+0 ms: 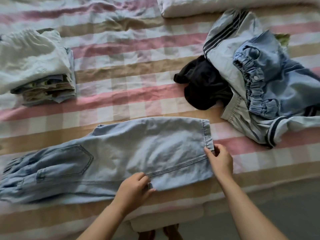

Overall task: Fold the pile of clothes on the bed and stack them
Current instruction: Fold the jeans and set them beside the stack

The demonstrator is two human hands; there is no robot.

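A view looking down on a bed [129, 75] covered with a pink, tan and white checked sheet. A pair of light blue jeans [121, 158] lies flat along the near edge of the bed, with the waist and a back pocket to the left and the leg hems to the right.

The left hand [135, 191] pinches the near corner of the hem between thumb and curled fingers. The right hand [220, 161] pinches the far part of the hem, just beside its stitched edge.

On the far left sits a folded stack [38, 66] of clothes, pale on top with patterned layers beneath.

On the right, well apart from the stack, lies an unfolded pile. It holds a black garment [202, 84], pale trousers with dark side stripes [225, 40] and a denim piece with an elastic waistband [268, 80] on top.

Folded white bedding [225, 4] lies along the far edge.
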